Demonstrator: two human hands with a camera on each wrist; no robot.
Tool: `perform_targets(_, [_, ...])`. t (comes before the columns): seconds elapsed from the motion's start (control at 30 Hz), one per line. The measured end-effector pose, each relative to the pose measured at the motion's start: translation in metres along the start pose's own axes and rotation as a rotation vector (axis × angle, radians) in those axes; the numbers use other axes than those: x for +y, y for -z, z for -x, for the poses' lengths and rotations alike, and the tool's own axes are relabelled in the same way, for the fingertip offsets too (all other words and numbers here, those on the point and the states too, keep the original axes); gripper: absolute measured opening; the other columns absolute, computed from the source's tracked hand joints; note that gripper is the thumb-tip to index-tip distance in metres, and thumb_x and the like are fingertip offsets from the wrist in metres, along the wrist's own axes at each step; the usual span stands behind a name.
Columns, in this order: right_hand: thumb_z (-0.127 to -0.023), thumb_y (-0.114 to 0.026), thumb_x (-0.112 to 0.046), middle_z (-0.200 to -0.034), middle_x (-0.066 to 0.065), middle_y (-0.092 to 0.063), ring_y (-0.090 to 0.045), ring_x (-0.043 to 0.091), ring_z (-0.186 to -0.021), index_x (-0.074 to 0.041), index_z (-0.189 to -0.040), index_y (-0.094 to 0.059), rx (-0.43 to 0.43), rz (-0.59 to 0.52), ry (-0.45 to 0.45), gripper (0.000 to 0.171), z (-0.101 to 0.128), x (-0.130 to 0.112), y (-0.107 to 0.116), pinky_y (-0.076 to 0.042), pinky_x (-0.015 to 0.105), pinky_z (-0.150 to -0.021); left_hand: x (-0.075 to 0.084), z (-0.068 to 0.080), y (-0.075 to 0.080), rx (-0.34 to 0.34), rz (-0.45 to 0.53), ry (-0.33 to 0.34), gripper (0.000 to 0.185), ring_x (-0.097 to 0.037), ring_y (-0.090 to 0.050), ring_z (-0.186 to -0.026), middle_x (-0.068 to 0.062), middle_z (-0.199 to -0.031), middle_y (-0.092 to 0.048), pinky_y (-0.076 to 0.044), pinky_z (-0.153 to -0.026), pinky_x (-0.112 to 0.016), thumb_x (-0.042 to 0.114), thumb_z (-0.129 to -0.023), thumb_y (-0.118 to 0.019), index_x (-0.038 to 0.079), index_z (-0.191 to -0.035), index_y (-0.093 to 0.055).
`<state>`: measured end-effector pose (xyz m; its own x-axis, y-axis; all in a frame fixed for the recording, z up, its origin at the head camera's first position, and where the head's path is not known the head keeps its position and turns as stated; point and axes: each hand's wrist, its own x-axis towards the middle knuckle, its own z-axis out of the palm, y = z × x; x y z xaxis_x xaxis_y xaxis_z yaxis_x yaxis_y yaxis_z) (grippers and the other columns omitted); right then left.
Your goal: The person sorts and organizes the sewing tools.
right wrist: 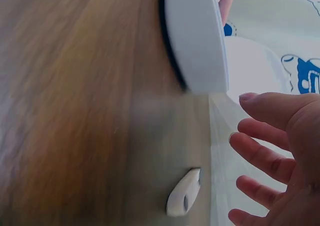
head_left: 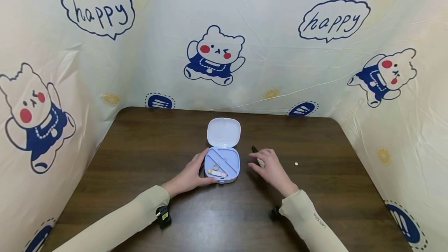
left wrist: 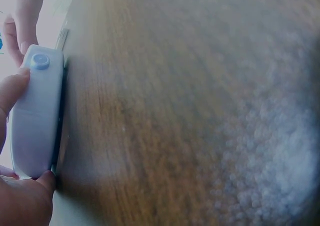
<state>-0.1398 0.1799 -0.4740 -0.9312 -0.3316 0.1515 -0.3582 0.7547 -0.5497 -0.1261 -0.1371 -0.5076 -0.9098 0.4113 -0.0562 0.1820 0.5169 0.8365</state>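
Dark wooden tabletop (head_left: 140, 154), walled by bear-printed cream sheeting (head_left: 273, 42), carries a small pale-blue plastic compartment box (head_left: 222, 163) at its centre, hinged lid (head_left: 224, 132) open. Left hand (head_left: 190, 176) grips the box's near-left edge. Right hand (head_left: 271, 169), fingers spread loosely, hovers over a small black-and-white object (head_left: 258, 156) just right of the box. Farther right lies a tiny white bead (head_left: 296, 163).

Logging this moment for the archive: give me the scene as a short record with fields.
surface: dark wooden table
case: pale blue case, lid open and tilted back
case contents: a ring and a pinkish strip in separate compartments
left hand: left hand grips the case's left side
right hand: right hand rests over a small white object with a dark tip, fingers relaxed
loose item: small white disc, right of the right hand
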Motion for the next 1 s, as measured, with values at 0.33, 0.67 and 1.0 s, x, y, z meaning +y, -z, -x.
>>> perform_targets(0.33, [-0.09, -0.083, -0.017, -0.111, 0.013, -0.075, -0.055, 0.041, -0.116, -0.004, -0.116, -0.078, 0.098, 0.063, -0.024, 0.03, 0.01, 0.025, 0.002, -0.045, 0.059, -0.1, 0.001, -0.001, 0.001, -0.001, -0.003, -0.002, 0.115, -0.035, -0.035, -0.149, -0.022, -0.164, -0.03, -0.032, -0.119, -0.054, 0.042, -0.084, -0.088, 0.005, -0.167, -0.016])
perform_targets(0.67, [-0.088, -0.085, -0.022, -0.107, 0.013, -0.076, -0.058, 0.043, -0.112, -0.007, -0.111, -0.081, 0.124, 0.199, -0.118, 0.028, 0.016, 0.033, -0.001, -0.045, 0.063, -0.093, 0.0, -0.002, 0.0, -0.003, -0.007, 0.007, 0.116, -0.035, -0.035, -0.149, -0.022, -0.163, -0.03, -0.033, -0.119, -0.054, 0.042, -0.084, -0.088, 0.007, -0.167, -0.016])
perform_targets(1.0, [-0.084, -0.087, -0.027, -0.103, 0.012, -0.075, -0.056, 0.042, -0.112, -0.011, -0.102, -0.082, 0.114, 0.331, -0.123, 0.025, 0.02, 0.034, -0.009, -0.037, 0.067, -0.101, -0.001, -0.001, -0.001, -0.002, -0.009, 0.005, 0.115, -0.036, -0.036, -0.148, -0.022, -0.163, -0.031, -0.033, -0.119, -0.054, 0.041, -0.084, -0.088, 0.005, -0.167, -0.016])
